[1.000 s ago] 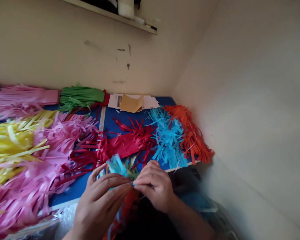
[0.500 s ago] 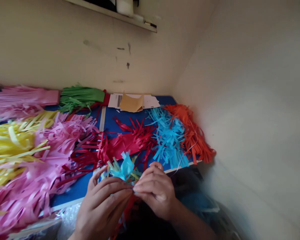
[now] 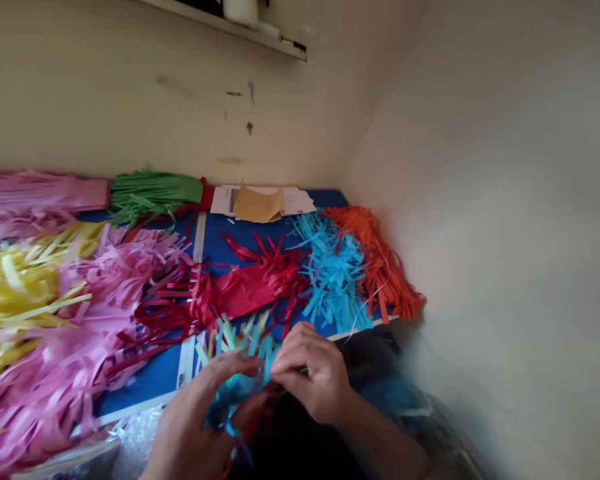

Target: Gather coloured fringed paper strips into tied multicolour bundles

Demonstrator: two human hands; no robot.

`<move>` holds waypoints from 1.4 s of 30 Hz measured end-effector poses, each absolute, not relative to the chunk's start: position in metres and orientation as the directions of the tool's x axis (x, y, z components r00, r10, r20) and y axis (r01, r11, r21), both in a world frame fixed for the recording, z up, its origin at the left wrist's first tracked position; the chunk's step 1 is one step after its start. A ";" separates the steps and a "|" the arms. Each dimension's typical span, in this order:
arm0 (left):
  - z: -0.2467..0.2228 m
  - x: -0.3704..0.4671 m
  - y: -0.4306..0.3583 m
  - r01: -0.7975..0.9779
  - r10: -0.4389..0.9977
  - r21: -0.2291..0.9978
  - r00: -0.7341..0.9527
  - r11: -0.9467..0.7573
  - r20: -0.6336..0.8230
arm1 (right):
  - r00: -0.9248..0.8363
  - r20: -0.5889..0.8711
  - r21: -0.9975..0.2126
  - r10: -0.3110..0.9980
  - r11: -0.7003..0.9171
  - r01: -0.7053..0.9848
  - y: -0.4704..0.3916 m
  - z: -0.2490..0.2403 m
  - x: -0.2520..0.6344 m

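Note:
Low in the middle of the view, a tassel of light-blue paper strips (image 3: 227, 399) sits between my two hands. My left hand (image 3: 200, 413) curls round the strips, with its fingers bent over them. My right hand (image 3: 313, 373) is closed in a pinch at the tassel's right side, its fingertips meeting the blue paper. A pale green, yellow and blue fringe (image 3: 230, 333) shows just behind my fingers. A thin white string (image 3: 367, 303) trails over the table edge towards my right hand; its end is hidden.
Fringed red paper (image 3: 240, 288), blue paper (image 3: 335, 277) and orange paper (image 3: 393, 280) lie on the blue table (image 3: 130, 393). Pink fringe (image 3: 100, 320), yellow fringe (image 3: 25, 287) and green fringe (image 3: 155, 190) spread leftward. Cardboard (image 3: 260, 203) lies by the wall. A shelf (image 3: 260, 40) hangs above.
The blue tassel has folded down from upright to below my left fingers. My left hand has opened out round it and dropped a little; my right hand stays pinched.

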State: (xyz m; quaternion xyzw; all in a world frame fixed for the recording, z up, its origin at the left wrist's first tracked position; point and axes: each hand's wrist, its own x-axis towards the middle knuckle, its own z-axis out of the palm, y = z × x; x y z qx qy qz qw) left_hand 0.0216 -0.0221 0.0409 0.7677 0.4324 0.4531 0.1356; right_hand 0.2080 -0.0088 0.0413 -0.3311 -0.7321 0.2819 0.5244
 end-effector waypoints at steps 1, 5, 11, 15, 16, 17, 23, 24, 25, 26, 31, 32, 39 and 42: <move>0.042 0.022 -0.023 0.540 0.789 0.604 0.207 -0.585 0.579 | -0.240 0.596 -0.743 0.766 0.639 0.196 -0.009 0.042 0.210; 0.028 0.028 -0.017 0.497 0.817 0.665 0.184 -0.557 0.547 | -0.236 0.584 -0.748 0.776 0.628 0.215 -0.017 0.037 0.206; 0.006 0.033 -0.008 0.600 0.898 0.683 0.153 -0.416 0.413 | -0.210 0.536 -0.754 0.817 0.576 0.317 -0.018 0.033 0.186; 0.021 0.026 -0.019 0.550 0.872 0.693 0.156 -0.466 0.464 | -0.172 0.556 -0.767 0.813 0.582 0.271 -0.008 0.036 0.191; 0.026 0.024 -0.022 0.519 0.869 0.709 0.157 -0.477 0.470 | -0.162 0.557 -0.774 0.814 0.580 0.252 -0.008 0.036 0.193; 0.030 0.023 -0.025 0.491 0.860 0.716 0.161 -0.496 0.485 | -0.150 0.561 -0.779 0.814 0.580 0.239 -0.008 0.035 0.195; 0.045 0.026 -0.027 0.461 0.741 0.608 0.186 -0.646 0.646 | -0.101 0.598 -0.768 0.795 0.604 0.213 -0.019 0.025 0.198; 0.045 0.026 -0.026 0.468 0.724 0.586 0.194 -0.661 0.662 | -0.110 0.598 -0.767 0.794 0.607 0.209 -0.020 0.025 0.197; 0.044 0.026 -0.026 0.474 0.704 0.561 0.204 -0.679 0.681 | -0.118 0.600 -0.764 0.791 0.611 0.208 -0.021 0.026 0.197; 0.043 0.026 -0.026 0.480 0.685 0.536 0.214 -0.695 0.696 | -0.122 0.600 -0.762 0.790 0.612 0.211 -0.021 0.026 0.197; 0.038 0.023 -0.027 0.498 0.659 0.494 0.236 -0.713 0.714 | -0.127 0.595 -0.762 0.794 0.607 0.225 -0.021 0.029 0.196; 0.038 0.022 -0.027 0.495 0.661 0.497 0.238 -0.713 0.712 | -0.127 0.596 -0.760 0.793 0.608 0.231 -0.021 0.029 0.196; 0.037 0.022 -0.026 0.515 0.666 0.485 0.254 -0.707 0.701 | -0.115 0.647 -0.703 0.754 0.648 0.292 -0.021 0.035 0.194; 0.033 0.026 -0.025 0.504 0.679 0.507 0.248 -0.700 0.691 | -0.112 0.659 -0.689 0.744 0.657 0.308 -0.022 0.036 0.194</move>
